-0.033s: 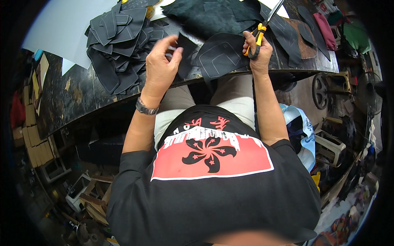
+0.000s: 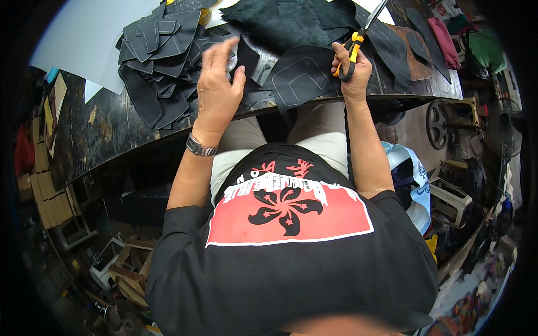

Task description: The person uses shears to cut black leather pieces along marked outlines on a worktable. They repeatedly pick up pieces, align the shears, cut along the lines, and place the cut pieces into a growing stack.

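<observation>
- Your black T-shirt [image 2: 291, 274] carries red characters and white lettering above a white skyline and a red panel with a black, star-dotted flower.
- Yellowish handwriting shows on a dark sheet [image 2: 188, 5] at the far edge, too small to make out.
- Your scissors [image 2: 355, 47] have yellow-and-black handles; the metal blades point up and away to the right, above the table [image 2: 101, 129].
- Your right hand [image 2: 355, 73] is curled firmly around those handles.
- Your left hand [image 2: 219, 87] is loosely spread, thumb apart, with nothing visible in its grip.
- Between your hands lies a black leather-like piece [image 2: 300, 81], curved along the top, chalked with a pale angular outline; whether your right hand touches it, you cannot tell.
- Left of your left hand, similar outlined cut pieces [image 2: 159, 56] are heaped in overlapping layers.
</observation>
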### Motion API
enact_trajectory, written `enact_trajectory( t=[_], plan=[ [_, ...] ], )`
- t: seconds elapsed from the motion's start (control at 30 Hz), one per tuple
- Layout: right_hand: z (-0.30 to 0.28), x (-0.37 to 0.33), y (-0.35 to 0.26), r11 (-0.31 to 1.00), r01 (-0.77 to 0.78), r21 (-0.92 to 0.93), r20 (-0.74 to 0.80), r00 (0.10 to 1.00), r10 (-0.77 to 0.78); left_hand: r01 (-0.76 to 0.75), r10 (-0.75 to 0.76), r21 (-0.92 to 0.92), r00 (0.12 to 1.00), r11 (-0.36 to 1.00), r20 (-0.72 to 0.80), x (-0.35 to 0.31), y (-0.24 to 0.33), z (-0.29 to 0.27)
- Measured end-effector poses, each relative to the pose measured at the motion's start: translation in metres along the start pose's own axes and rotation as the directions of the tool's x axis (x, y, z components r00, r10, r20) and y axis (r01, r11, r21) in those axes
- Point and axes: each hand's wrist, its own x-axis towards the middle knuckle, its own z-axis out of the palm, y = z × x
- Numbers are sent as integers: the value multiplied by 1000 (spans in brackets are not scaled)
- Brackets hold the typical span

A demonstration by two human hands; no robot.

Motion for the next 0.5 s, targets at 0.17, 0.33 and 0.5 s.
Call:
enact_trajectory(
  t=[0.17, 0.33, 0.5],
  plan=[
    [1, 5, 0, 1000, 20, -18, 8, 1000, -19, -191, 194, -45, 979, 980, 56, 10, 5, 14],
    [2, 4, 0, 1000, 17, -17, 2, 1000, -17, -191, 209, -86, 926, 978, 315, 7, 17, 50],
    [2, 5, 1, 1000, 26, 4, 14, 1000, -27, -199, 199, -38, 901, 979, 385, 8, 16, 60]
  ],
)
